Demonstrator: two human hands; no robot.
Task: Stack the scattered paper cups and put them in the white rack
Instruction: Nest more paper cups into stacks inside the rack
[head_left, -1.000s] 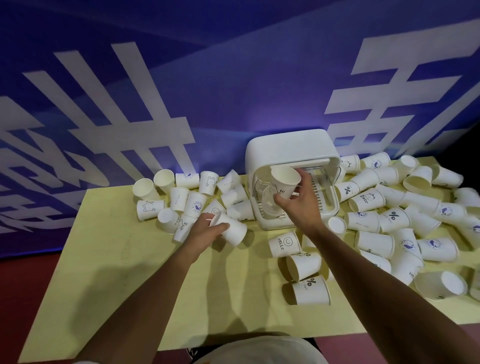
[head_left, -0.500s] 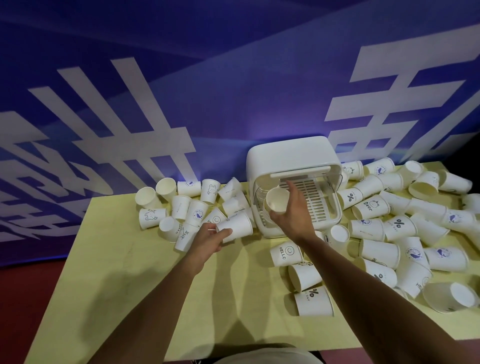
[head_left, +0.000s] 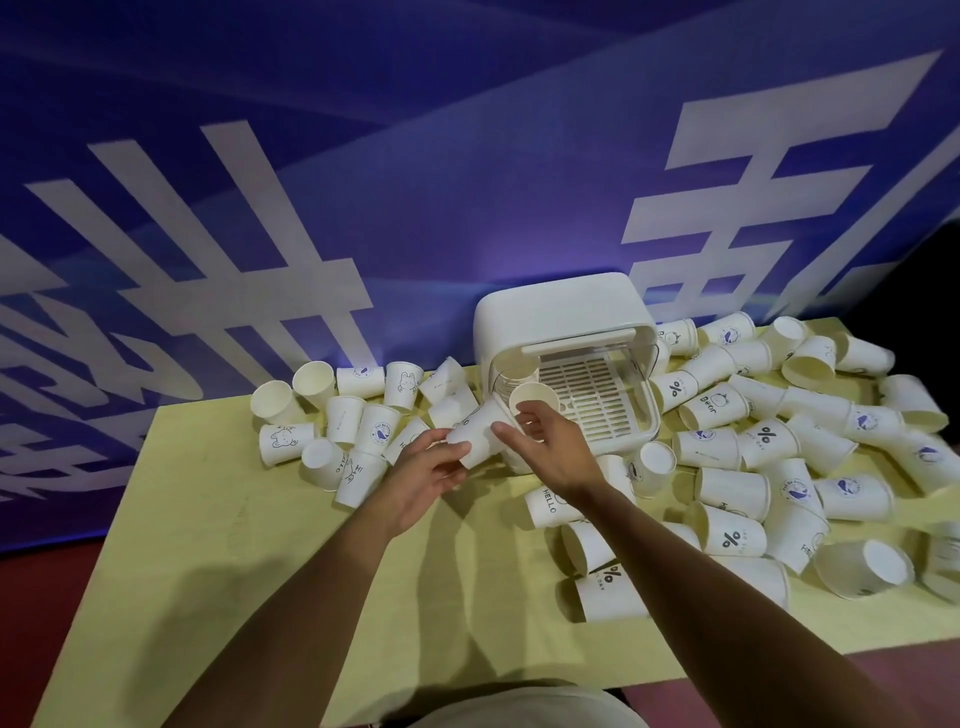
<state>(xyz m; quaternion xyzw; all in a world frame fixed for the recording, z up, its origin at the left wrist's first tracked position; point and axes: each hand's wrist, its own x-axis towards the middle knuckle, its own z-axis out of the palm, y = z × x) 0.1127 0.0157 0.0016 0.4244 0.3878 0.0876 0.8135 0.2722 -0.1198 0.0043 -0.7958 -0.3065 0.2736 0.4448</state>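
Stacking is in hand: the left hand (head_left: 426, 478) grips one cup (head_left: 475, 439), and the right hand (head_left: 558, 449) grips a second cup (head_left: 535, 401) just before the white rack (head_left: 563, 317). Next, one cup must probably slide inside the other.

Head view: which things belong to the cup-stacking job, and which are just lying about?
Job: left hand, its paper cup; right hand, its raised cup; white rack; loose cups left and right of it.
Lying about: yellow table; blue banner.
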